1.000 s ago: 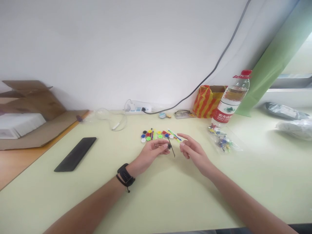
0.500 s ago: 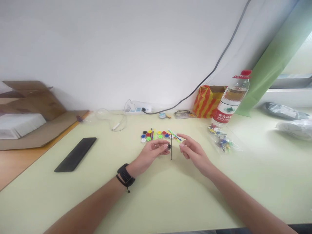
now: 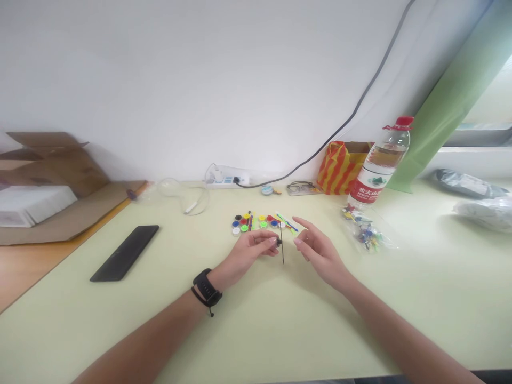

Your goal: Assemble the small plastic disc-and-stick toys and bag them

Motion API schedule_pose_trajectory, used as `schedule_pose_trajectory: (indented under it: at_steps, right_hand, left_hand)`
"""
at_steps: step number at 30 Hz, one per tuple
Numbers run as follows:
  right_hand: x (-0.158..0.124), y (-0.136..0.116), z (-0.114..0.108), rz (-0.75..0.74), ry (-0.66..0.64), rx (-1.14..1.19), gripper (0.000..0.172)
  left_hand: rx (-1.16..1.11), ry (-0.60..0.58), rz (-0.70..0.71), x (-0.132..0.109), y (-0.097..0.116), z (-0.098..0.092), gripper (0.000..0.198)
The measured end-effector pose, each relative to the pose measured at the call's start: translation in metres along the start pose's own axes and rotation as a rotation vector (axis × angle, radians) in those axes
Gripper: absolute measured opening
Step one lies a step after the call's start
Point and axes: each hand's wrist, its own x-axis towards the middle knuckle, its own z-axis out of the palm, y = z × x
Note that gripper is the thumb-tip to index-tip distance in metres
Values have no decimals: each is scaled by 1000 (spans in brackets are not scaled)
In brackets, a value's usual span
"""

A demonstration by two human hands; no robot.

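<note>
Between thumb and fingers, my left hand pinches a small black piece with a thin black rod across its end. The rod stands nearly upright, tilted a little; the exact kind of piece is too small to tell. My right hand is held just to the right of the rod, apart from it, fingers spread and nothing in them. Beyond the hands lie several coloured discs in black, yellow, blue, red, green and white. Thin coloured sticks lie beside the discs.
A black flat slab lies left. Open cardboard box stands far left. By the wall are a power strip, glasses and a striped bag. Right of my hands are a water bottle and a clear bag of small parts.
The thin black rod has tilted slightly, its lower end swinging to the right. My right hand has shifted only slightly. The left hand keeps its pinch.
</note>
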Motion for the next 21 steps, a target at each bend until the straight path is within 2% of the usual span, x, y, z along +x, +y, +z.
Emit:
schedule_pose_trajectory:
  at_steps: [6, 9, 10, 13, 16, 18, 21]
  right_hand:
    - [-5, 8, 2, -150, 3, -201, 65]
    - [-7, 10, 4, -180, 9, -213, 74]
    - [-7, 10, 4, -182, 19, -205, 70]
    - [-5, 10, 1, -122, -51, -206, 36]
    - [-1, 9, -2, -13, -167, -186, 62]
    - [1, 8, -2, 3, -148, -147, 63]
    - [2, 3, -1, -2, -111, -75, 54]
  left_hand:
    - [16, -6, -24, 0, 0, -1, 29]
    - [19, -13, -26, 0, 1, -1, 29]
    - [21, -14, -26, -1, 1, 0, 29]
    - [32, -13, -30, -1, 1, 0, 30]
    - [38, -18, -27, -1, 1, 1, 31]
    - [39, -22, -24, 0, 1, 0, 32]
    - [38, -21, -20, 0, 0, 0, 31]
